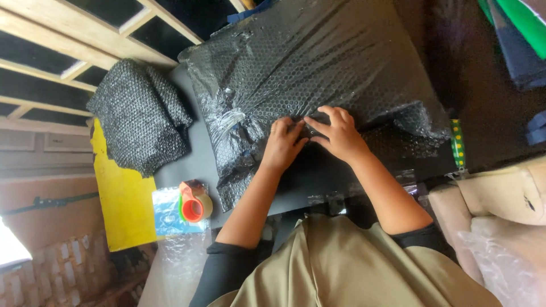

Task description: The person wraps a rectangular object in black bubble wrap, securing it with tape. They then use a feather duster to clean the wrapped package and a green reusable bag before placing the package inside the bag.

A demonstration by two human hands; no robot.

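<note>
Where the view starts nearest the body, one olive apron hangs over black sleeves, and both forearms run up toward twelve o'clock onto one dark table. The left hand lies palm down with fingers curled against the wrap. The right hand spreads beside it at about three o'clock, fingertips pressing the film flat. Neither closes round anything; they seem to pin a loose edge so it stays put. That edge belongs to one large bubble-wrapped parcel, dark under clear film, which fills the table from the hands out to twelve o'clock. At eight o'clock from the hands, one orange tape dispenser sits on a blue-printed plastic packet, likely kept within reach. Farther off at ten o'clock lies one folded wad of bubble wrap, partly over a yellow board. Beyond it stands a wooden frame.
</note>
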